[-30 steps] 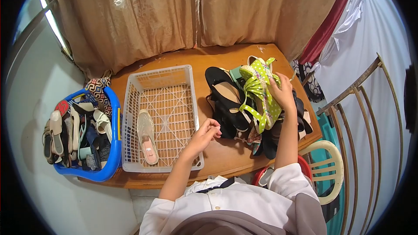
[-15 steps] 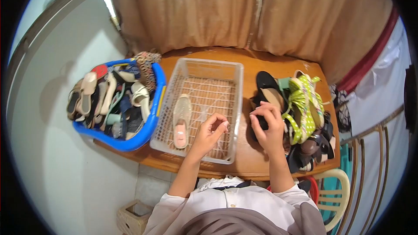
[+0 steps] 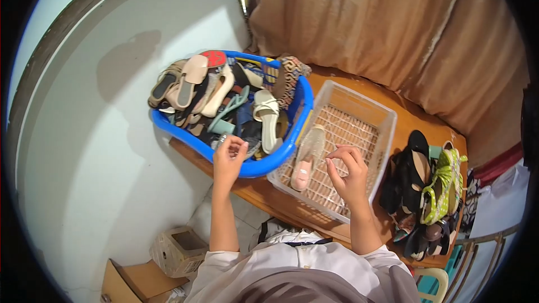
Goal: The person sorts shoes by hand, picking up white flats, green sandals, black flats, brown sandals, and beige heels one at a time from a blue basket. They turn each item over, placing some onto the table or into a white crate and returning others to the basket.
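Observation:
My left hand [image 3: 228, 159] hovers at the near rim of the blue basket [image 3: 264, 164], fingers curled and apart, holding nothing. That basket is heaped with several sandals and slippers [image 3: 224, 101]. My right hand [image 3: 348, 173] hangs over the white plastic crate [image 3: 385, 134], fingers loosely bent, also without anything in it. A single clear pink-toed shoe [image 3: 307, 156] lies in the crate's left side. The green polka-dot wedge sandal [image 3: 441, 188] rests on the pile of dark shoes [image 3: 415, 174] at the right of the wooden table [image 3: 264, 196].
A pale wall stands to the left and tan curtains [image 3: 382, 28] hang behind the table. Cardboard boxes [image 3: 177, 252] sit on the floor at lower left. A metal chair frame [image 3: 488, 247] and a plastic stool are at lower right.
The view has swung left. My right hand let go of the green sandal and came over the crate. My left hand moved from the crate to the blue basket's rim.

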Demonstrator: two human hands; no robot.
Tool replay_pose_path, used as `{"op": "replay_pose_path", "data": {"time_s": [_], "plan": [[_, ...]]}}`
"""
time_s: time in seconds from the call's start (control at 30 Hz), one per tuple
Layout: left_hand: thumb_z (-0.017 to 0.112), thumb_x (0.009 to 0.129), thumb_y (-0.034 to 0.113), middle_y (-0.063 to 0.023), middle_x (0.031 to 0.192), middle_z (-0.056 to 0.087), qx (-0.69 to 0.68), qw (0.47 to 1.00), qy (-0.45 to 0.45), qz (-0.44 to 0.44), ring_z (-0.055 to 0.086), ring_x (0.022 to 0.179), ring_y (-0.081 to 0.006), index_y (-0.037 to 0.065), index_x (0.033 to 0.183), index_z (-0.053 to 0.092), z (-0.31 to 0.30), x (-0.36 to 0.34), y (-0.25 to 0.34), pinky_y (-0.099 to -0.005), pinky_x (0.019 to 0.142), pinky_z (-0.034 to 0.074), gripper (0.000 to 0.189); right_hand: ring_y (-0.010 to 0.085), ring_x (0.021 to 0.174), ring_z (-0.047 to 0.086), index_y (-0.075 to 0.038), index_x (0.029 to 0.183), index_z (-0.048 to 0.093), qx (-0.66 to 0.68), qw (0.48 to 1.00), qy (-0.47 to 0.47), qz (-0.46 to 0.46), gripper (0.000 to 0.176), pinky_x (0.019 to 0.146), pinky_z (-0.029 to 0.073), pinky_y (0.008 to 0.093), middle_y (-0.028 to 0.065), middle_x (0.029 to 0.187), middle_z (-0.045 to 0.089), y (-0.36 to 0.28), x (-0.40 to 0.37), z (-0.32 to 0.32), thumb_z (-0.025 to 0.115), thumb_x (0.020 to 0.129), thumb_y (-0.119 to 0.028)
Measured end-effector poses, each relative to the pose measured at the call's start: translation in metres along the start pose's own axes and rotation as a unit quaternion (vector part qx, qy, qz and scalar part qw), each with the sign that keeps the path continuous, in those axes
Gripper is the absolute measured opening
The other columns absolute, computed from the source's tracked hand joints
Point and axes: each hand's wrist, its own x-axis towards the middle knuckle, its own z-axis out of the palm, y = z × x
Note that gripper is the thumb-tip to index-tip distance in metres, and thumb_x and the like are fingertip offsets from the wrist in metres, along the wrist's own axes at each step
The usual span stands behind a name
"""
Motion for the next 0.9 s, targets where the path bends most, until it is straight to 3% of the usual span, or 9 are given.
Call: {"op": "replay_pose_path", "data": {"time_s": [0.1, 0.2, 0.23, 0.33, 0.37, 0.5, 0.6, 0.73, 0.9], "plan": [[0.063, 0.078, 0.006, -0.0032, 0.071, 0.055, 0.055, 0.997, 0.046, -0.034, 0.054, 0.065, -0.0111, 0.003, 0.088, 0.054, -0.036, 0.030, -0.028, -0.0256, 0.058, 0.045, 0.014, 0.0282, 0.090, 0.056, -0.004, 0.080, 0.060, 0.023, 0.999, -0.015, -0.017, 0.010, 0.077, 0.045, 0.0364, 0.0103, 0.083, 0.057, -0.009, 0.015, 0.036, 0.066, 0.072, -0.003], [0.063, 0.076, 0.004, -0.0080, 0.076, 0.055, 0.165, 0.982, 0.072, 0.059, 0.055, 0.070, -0.0186, 0.003, 0.090, 0.053, -0.058, 0.059, -0.063, -0.0304, 0.064, 0.046, 0.017, 0.0283, 0.088, 0.056, -0.004, 0.080, 0.060, 0.038, 0.998, -0.033, -0.032, 0.010, 0.076, 0.045, 0.0368, 0.0103, 0.083, 0.057, -0.015, 0.029, 0.072, 0.066, 0.072, -0.004], [0.062, 0.074, 0.004, -0.0122, 0.085, 0.054, 0.165, 0.984, 0.053, 0.038, 0.054, 0.080, -0.0262, 0.003, 0.091, 0.053, -0.064, 0.067, -0.066, -0.0355, 0.073, 0.044, 0.019, 0.0283, 0.088, 0.056, -0.004, 0.080, 0.060, 0.044, 0.998, -0.039, -0.035, 0.009, 0.076, 0.045, 0.0370, 0.0102, 0.084, 0.057, -0.016, 0.033, 0.085, 0.066, 0.072, -0.005], [0.061, 0.075, 0.006, -0.0133, 0.095, 0.052, 0.248, 0.951, 0.117, 0.146, 0.053, 0.087, -0.0285, 0.003, 0.093, 0.052, -0.077, 0.099, -0.084, -0.0376, 0.078, 0.043, 0.020, 0.0282, 0.085, 0.055, -0.005, 0.079, 0.060, 0.059, 0.996, -0.050, -0.033, 0.009, 0.076, 0.044, 0.0373, 0.0095, 0.083, 0.057, -0.020, 0.038, 0.126, 0.066, 0.072, -0.006], [0.061, 0.075, 0.009, -0.0160, 0.106, 0.048, 0.301, 0.931, 0.135, 0.152, 0.048, 0.098, -0.0328, 0.005, 0.100, 0.052, -0.083, 0.109, -0.089, -0.0411, 0.084, 0.040, 0.027, 0.0279, 0.085, 0.054, -0.006, 0.081, 0.060, 0.057, 0.995, -0.072, -0.036, 0.009, 0.078, 0.042, 0.0373, 0.0089, 0.084, 0.056, -0.021, 0.040, 0.137, 0.065, 0.073, -0.007], [0.065, 0.074, 0.016, -0.0205, 0.113, 0.042, 0.400, 0.883, 0.202, 0.140, 0.038, 0.111, -0.0390, 0.007, 0.118, 0.045, -0.096, 0.153, -0.097, -0.0477, 0.094, 0.033, 0.049, 0.0270, 0.089, 0.053, -0.006, 0.083, 0.060, 0.033, 0.991, -0.130, -0.003, 0.010, 0.081, 0.041, 0.0372, 0.0091, 0.087, 0.055, -0.010, 0.035, 0.181, 0.062, 0.076, -0.013], [0.067, 0.072, 0.019, -0.0213, 0.114, 0.042, 0.404, 0.885, 0.207, 0.108, 0.038, 0.110, -0.0389, 0.008, 0.122, 0.041, -0.098, 0.186, -0.126, -0.0489, 0.095, 0.031, 0.057, 0.0271, 0.089, 0.054, -0.007, 0.083, 0.060, -0.101, 0.984, -0.146, -0.024, 0.011, 0.081, 0.041, 0.0378, 0.0093, 0.087, 0.055, -0.014, 0.031, 0.188, 0.062, 0.077, -0.015], [0.071, 0.068, 0.021, -0.0197, 0.112, 0.046, 0.399, 0.903, 0.152, 0.045, 0.043, 0.104, -0.0390, 0.013, 0.125, 0.038, -0.103, 0.210, -0.136, -0.0474, 0.090, 0.035, 0.067, 0.0285, 0.084, 0.054, -0.007, 0.079, 0.061, -0.076, 0.991, -0.110, 0.005, 0.008, 0.076, 0.043, 0.0374, 0.0100, 0.083, 0.056, -0.013, 0.029, 0.186, 0.063, 0.074, -0.012], [0.071, 0.062, 0.013, -0.0174, 0.093, 0.056, 0.295, 0.933, 0.183, 0.098, 0.054, 0.090, -0.0351, 0.011, 0.111, 0.047, -0.108, 0.213, -0.129, -0.0425, 0.085, 0.040, 0.055, 0.0287, 0.080, 0.054, -0.005, 0.078, 0.060, -0.062, 0.993, -0.102, 0.015, 0.007, 0.073, 0.043, 0.0375, 0.0100, 0.080, 0.056, -0.016, 0.032, 0.185, 0.062, 0.073, -0.010]]}}
